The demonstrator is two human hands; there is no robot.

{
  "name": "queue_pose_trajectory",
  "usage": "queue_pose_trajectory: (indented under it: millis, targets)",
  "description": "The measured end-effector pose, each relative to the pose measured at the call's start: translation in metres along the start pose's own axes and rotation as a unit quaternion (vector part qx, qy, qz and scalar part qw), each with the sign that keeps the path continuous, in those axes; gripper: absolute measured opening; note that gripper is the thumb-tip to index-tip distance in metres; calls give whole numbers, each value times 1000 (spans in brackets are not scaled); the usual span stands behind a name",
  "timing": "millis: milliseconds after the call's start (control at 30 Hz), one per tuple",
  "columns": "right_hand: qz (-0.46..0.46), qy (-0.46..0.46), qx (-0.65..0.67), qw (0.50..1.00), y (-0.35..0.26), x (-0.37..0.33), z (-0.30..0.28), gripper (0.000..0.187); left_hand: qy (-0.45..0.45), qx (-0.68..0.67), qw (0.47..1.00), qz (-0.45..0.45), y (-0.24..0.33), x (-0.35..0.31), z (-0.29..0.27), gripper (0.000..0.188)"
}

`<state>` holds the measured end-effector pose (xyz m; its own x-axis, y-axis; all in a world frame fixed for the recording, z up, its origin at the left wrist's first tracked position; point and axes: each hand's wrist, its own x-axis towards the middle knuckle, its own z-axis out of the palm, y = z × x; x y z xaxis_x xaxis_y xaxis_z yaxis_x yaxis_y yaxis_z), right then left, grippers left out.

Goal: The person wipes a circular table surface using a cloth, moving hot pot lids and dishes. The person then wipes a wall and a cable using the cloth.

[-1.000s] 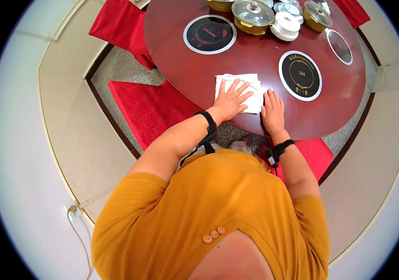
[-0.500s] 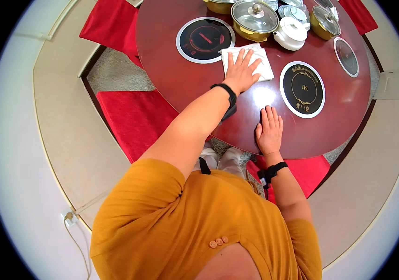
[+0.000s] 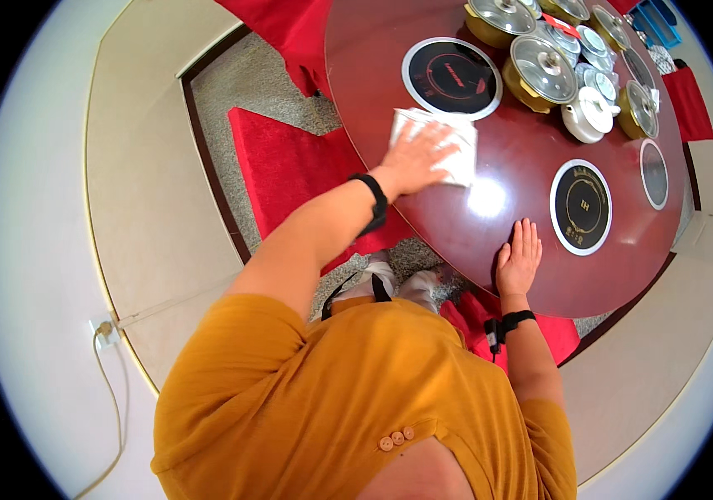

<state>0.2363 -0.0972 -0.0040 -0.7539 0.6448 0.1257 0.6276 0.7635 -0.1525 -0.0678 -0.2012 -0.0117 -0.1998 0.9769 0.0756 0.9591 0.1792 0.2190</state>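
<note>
The white cloth [image 3: 466, 154] has slid toward the left edge of the surface [image 3: 473, 242] beneath the left hand [image 3: 413, 161], fingers spread, ungripping; right hand [image 3: 519, 265] flat, empty. Press evenly.

Cloth [image 3: 465, 163]: one, plain white, folded into a flat, roughly square pad; slightly wrinkled, partly covered from above, with its top and right-hand edges exposed. Lies flat on the tabletop, near the left-hand stretch of the rim. Table [image 3: 456, 242]: one, round, dark reddish brown, smooth and glossy; surface level, showing a bright patch of reflected light just beside the cloth, toward its lower right corner.
</note>
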Motion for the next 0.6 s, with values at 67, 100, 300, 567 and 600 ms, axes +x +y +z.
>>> queue_pose_trajectory:
  millis: [67,100,300,567,600]
  targets:
    - [-5,-7,-3,1000,-2,2,-1,51,28,54,995,-76,-46,-10,-1,57]
    - [-3,-3,-2,1000,-3,2,-1,51,33,68,991,-112,-65,-10,-2,57]
    - [-1,-4,2,1000,-7,4,-6,51,60,126,962,-235,-178,13,3,59]
    - [-8,2,8,1000,-7,10,-5,50,20,98,949,-299,-220,51,-1,61]
    - [1,4,6,1000,-7,9,-6,50,5,90,948,-304,-218,55,0,60]
